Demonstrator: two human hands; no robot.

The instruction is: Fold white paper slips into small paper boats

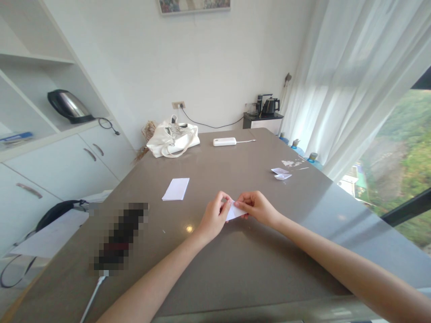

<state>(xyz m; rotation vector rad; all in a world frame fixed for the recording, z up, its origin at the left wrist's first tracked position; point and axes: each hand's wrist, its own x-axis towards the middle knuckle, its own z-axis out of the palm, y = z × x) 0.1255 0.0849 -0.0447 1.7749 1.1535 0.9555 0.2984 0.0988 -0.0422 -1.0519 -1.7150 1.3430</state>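
Near-left of the paper stack (175, 189), on the table (208, 166): a dark, pixelated object (117, 237), fitted with a white cable (92, 298). Beyond the stack: a white bag (173, 141). Right of the stack and slightly nearer: left hand (213, 215), thumb and fingers pinched on the held paper (233, 214). Farther right of the stack: right hand (258, 207), thumb uppermost, clamped on the same paper from the other side. Cannot tell whether resting on the table or lifted clear. Far right of the stack and beyond: folded white paper (283, 176), number of pieces unclear.

Step in hand, judging by the grip: apparently folding or creasing. Next, probably: align edges, steady with one hand, press along the fold with the other.
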